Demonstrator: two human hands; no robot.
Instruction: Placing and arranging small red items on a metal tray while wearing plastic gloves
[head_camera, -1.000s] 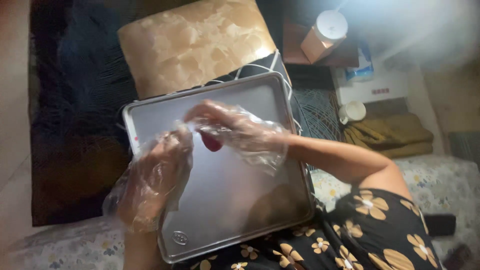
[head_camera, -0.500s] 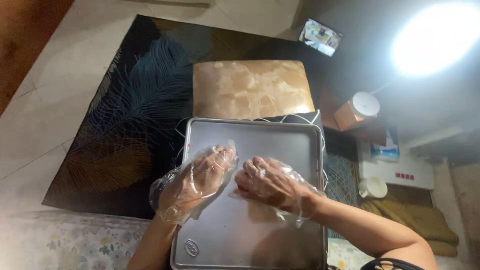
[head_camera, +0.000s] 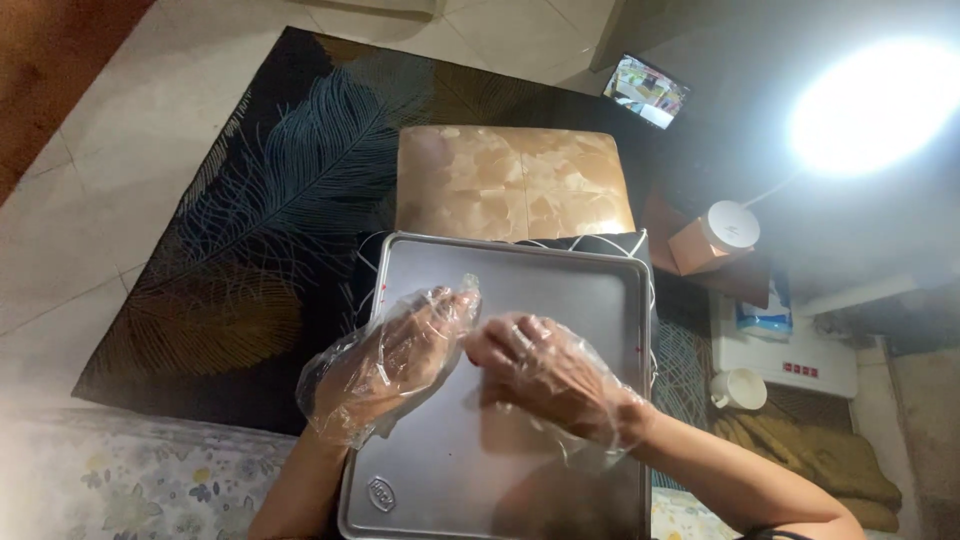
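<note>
Fingertips meeting, two gloved hands, left hand (head_camera: 385, 362) and right hand (head_camera: 545, 375), hover over one metal tray (head_camera: 560, 290).

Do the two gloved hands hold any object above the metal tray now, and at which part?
Cannot tell. The left hand and right hand meet fingertip to fingertip over the tray; nothing shows between them.

Colours and patterns. Left hand (head_camera: 390, 365) and right hand (head_camera: 545, 375): clear, glossy plastic gloves. Tray (head_camera: 590, 300): plain silver-grey metal. Cushion (head_camera: 510, 185), far side: mottled tan and cream. Rug (head_camera: 250, 200), left: black with blue-grey and brown feather motifs. Floor (head_camera: 120, 130): pale tiles. Cloth (head_camera: 130, 480), near left: pale with small floral print. Cup (head_camera: 738, 388), right: white.
</note>
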